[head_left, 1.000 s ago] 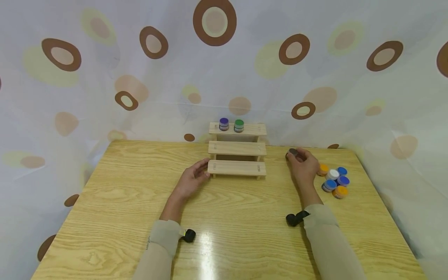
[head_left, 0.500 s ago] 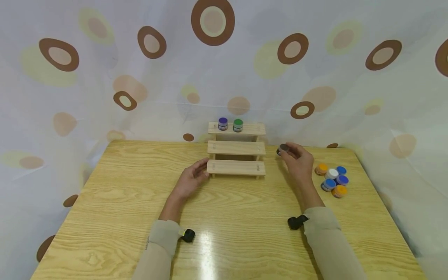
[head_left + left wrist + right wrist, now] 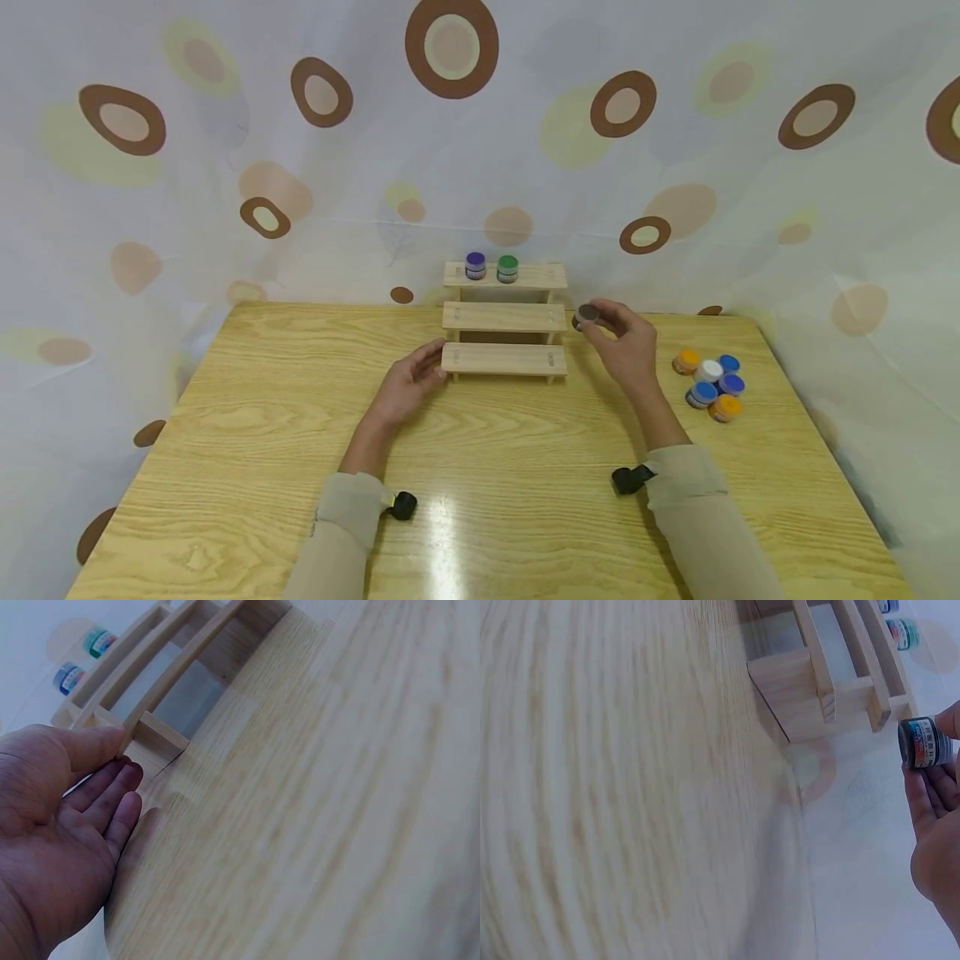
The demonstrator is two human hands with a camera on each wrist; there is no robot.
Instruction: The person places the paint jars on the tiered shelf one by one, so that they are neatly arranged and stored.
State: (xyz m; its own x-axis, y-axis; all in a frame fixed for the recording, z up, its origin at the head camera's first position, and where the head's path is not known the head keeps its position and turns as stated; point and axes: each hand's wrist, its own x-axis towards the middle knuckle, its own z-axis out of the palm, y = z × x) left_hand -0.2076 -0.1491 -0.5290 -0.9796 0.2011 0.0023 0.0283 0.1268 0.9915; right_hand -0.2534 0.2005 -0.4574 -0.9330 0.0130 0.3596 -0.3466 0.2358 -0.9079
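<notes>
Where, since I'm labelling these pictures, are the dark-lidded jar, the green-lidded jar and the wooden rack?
Dark-lidded jar (image 3: 925,742), right wrist view: its label.
Green-lidded jar (image 3: 507,272), head view: just below its lid.
Wooden rack (image 3: 504,317), head view: middle shelf.

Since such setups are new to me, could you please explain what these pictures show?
No machine appears here: a person works bare-handed. The wide picture comes from a head camera; the two smaller ones from wrist cameras. On the wooden table stands a three-tier rack, with a purple-lidded jar and a green-lidded jar on its top step. The right hand holds a dark-lidded jar beside the rack; the left hand is at the rack's left end. Six more jars stand to the right.
</notes>
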